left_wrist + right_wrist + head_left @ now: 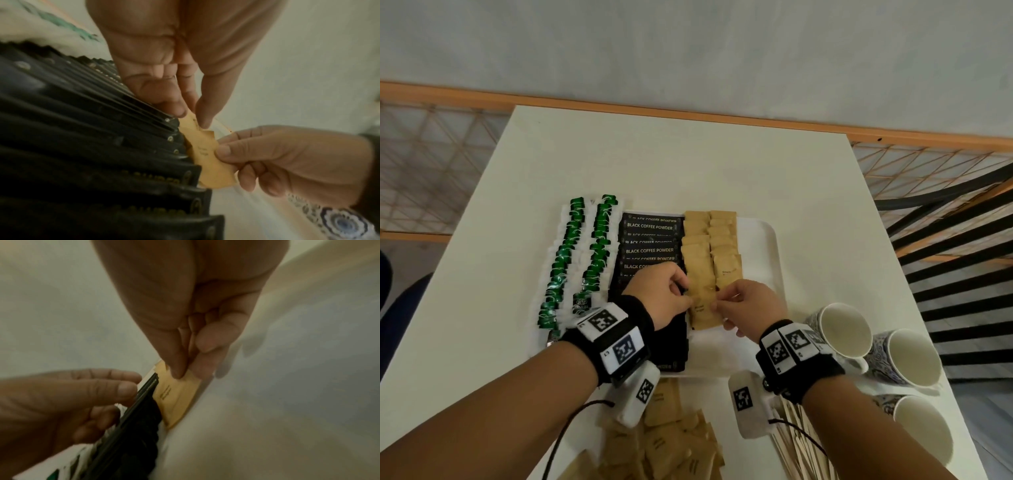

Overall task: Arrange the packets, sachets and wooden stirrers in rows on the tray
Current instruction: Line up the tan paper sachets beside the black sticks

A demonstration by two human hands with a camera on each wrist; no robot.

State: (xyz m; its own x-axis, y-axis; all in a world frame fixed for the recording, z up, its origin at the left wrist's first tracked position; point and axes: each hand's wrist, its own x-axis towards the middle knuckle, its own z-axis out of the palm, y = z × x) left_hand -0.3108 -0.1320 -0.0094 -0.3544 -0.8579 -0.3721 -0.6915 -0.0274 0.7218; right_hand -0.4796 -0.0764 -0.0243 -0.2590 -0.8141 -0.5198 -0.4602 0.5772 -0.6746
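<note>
The white square table [722, 164] carries a white plastic tray [767, 246], loose brown paper sachets [671, 442], wooden stirrers [801, 448] and patterned cups [907, 356].

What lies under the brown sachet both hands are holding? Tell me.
The brown sachet overlaps the sachet ahead of it in its row on the white tray. Left hand and right hand pinch its edges. What sits directly beneath it is covered.

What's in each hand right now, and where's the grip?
Both pinch one brown sugar sachet: left hand at its left edge, right hand at its right edge.
</note>
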